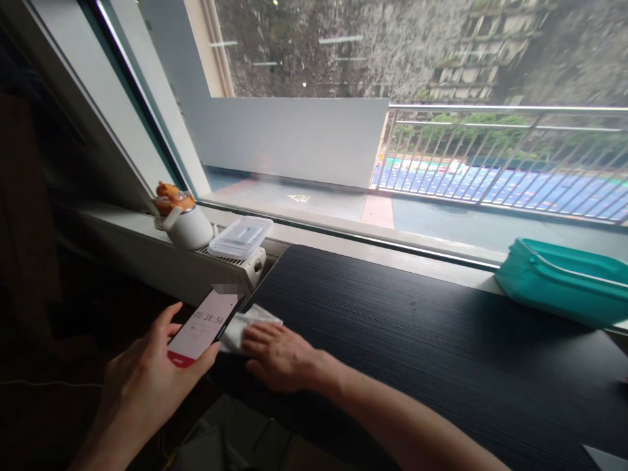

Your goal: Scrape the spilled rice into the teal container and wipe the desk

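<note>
My left hand (152, 373) is closed around a phone (201, 327), whose lit screen shows a timer reading 00:38:56 and a red band along its lower edge. The phone is held just off the table's left end. My right hand (282, 356) is palm down with its fingers together over a white tissue or cloth (235, 333), pressing it to the dark tabletop (392, 320) near the left edge. Part of the white sheet sticks out beyond the fingers, towards the phone; the rest is hidden under the hand.
A teal plastic basin (554, 281) stands at the table's far right, by the window sill. On the white ledge (230, 271) to the left are a white pot (189, 229) with an orange figure (171, 196) and a clear plastic box (243, 237). A large window runs behind.
</note>
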Available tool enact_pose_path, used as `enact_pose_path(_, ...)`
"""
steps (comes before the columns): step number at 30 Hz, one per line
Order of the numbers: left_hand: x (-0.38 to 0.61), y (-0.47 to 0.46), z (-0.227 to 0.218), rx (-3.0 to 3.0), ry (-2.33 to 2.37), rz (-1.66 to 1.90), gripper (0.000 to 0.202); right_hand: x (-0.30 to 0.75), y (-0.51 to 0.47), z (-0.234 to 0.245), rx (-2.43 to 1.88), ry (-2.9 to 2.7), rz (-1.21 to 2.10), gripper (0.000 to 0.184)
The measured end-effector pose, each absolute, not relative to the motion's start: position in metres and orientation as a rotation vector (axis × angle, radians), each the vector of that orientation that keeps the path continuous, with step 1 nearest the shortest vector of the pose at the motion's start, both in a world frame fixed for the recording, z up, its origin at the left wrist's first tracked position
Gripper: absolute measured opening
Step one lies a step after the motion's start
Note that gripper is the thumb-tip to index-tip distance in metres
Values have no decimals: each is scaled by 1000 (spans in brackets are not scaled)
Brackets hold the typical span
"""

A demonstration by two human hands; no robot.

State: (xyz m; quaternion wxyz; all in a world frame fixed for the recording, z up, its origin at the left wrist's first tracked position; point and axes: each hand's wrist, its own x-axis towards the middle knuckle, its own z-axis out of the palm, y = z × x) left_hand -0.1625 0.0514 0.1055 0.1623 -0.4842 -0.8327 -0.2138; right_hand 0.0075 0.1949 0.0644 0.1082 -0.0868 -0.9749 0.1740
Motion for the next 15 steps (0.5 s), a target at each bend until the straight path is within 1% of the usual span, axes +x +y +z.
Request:
enact_pose_path(1,-164,49,108,-1369,-2372,-627,74,6,210,69,-363,-2883,518,39)
enact_pose_path(2,-165,46,110,-1357,-2374,-639,74,4,229,73,-586,-2877,517,37)
enact_pose_path(4,-167,40,113,-1334,-2380,-652,74,0,266,79,-851,-2805,499,43)
enact_pose_path(6,-168,36,114,-1316,-2386,-646,73,-9,277,80,-949,-2763,496,51)
enact_pose_path(8,-169,35,114,-1300,-2398,-623,73,-19,252,74,-910,-2772,516,58)
enact_pose_path(10,-169,38,111,-1292,-2417,-599,73,-24,201,66,-759,-2792,537,61)
enact_pose_path(12,-165,45,108,-1306,-2442,-581,73,-18,145,58,-595,-2788,534,61)
enact_pose_path(15,-151,60,101,-1377,-2486,-554,72,25,90,48,-537,-2773,495,59)
